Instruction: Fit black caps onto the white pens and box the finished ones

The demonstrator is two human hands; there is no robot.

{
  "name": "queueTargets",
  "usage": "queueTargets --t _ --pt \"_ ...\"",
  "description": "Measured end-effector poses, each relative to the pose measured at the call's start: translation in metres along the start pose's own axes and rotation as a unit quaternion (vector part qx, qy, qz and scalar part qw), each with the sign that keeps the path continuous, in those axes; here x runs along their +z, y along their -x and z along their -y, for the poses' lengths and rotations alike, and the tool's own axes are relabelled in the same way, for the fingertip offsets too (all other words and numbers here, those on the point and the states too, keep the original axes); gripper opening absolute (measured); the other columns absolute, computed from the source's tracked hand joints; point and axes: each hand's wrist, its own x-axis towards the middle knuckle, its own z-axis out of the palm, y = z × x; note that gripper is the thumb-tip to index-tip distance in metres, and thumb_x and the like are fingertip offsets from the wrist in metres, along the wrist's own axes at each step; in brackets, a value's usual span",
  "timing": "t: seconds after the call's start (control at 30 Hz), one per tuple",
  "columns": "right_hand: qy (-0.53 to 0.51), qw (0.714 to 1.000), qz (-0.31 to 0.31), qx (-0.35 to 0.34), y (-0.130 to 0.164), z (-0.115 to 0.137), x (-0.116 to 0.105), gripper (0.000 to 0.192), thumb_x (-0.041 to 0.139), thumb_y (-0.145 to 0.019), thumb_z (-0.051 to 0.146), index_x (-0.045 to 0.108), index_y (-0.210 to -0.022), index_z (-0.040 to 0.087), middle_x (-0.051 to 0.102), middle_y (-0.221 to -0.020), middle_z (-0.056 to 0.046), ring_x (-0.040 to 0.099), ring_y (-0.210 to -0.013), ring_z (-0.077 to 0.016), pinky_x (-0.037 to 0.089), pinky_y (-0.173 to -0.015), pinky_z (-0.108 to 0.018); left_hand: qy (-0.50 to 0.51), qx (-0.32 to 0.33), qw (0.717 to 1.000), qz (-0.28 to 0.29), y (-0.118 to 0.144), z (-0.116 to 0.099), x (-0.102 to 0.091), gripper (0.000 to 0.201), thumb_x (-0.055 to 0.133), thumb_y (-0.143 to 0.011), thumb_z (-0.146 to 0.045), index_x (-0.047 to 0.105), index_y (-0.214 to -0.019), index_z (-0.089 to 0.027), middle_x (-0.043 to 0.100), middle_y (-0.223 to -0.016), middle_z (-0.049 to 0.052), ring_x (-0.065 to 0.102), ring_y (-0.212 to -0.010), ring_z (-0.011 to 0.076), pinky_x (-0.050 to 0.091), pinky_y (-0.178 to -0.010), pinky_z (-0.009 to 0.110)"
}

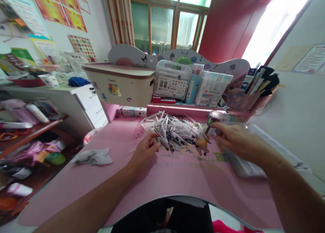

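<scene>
A loose heap of thin white pen-like sticks (175, 126), many with black ends, lies on the pink desk (177, 182). My left hand (146, 150) rests at the heap's left edge, its index finger stretched out and its thumb apart, holding nothing that I can see. At the heap's right end, my right hand (230, 136) reaches in beside a clear jar with a silvery top (215, 115). Its fingers are bent together near a dark slim shape that I cannot make out. A brownish-yellow figure (202, 143) shows at the heap's near right side; whether it is printed is unclear.
Crumpled white tissue (93, 156) lies left. A clear plastic case (250, 165) lies under my right forearm. On the back shelf stand a lidded cream box (124, 85), a marker case (172, 80) and a pen holder (241, 97). A long carton (132, 111) sits below.
</scene>
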Motion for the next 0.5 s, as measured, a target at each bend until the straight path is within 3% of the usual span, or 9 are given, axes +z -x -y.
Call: queueTargets --t 0.07,0.17,0.3,0.5 --pt "-0.044 0.998 0.021 -0.044 -0.008 0.035 0.017 0.032 0.057 -0.089 0.018 0.066 -0.119 0.023 0.073 -0.082 -0.003 0.064 -0.069 -0.0162 0.039 -0.063 -0.025 0.009 -0.011 1.000 -0.005 -0.001 0.000 -0.001 0.033 0.070 -0.077 -0.026 0.058 -0.108 -0.023 0.045 -0.062 -0.010 0.026 -0.038 0.0031 0.017 -0.036 0.017" --pt "-0.063 0.994 0.046 -0.071 -0.021 0.067 0.052 0.025 0.053 -0.085 0.011 0.070 -0.100 0.022 0.073 -0.089 -0.005 0.066 -0.082 -0.0181 0.040 -0.069 -0.026 0.015 -0.012 1.000 -0.012 -0.006 0.002 -0.004 0.030 0.069 -0.078 -0.025 0.059 -0.106 -0.023 0.045 -0.062 -0.010 0.025 -0.037 0.0021 0.016 -0.036 0.016" --pt "-0.053 0.998 0.036 -0.029 -0.032 0.079 0.096 0.019 0.052 -0.084 0.009 0.069 -0.085 0.020 0.072 -0.088 -0.006 0.065 -0.083 -0.0204 0.039 -0.070 -0.028 0.011 -0.018 1.000 -0.023 -0.012 0.005 -0.009 0.028 0.070 -0.077 -0.026 0.059 -0.103 -0.021 0.046 -0.059 -0.010 0.026 -0.036 0.0024 0.016 -0.035 0.016" --pt "-0.080 0.996 -0.034 -0.035 -0.030 0.087 0.137 0.010 0.056 -0.090 0.020 0.066 -0.087 0.018 0.066 -0.096 -0.006 0.061 -0.086 -0.0194 0.043 -0.074 -0.029 0.038 -0.017 0.999 -0.029 -0.013 0.007 -0.008 0.028 0.071 -0.076 -0.026 0.060 -0.101 -0.021 0.045 -0.059 -0.010 0.026 -0.038 0.0025 0.016 -0.035 0.015"
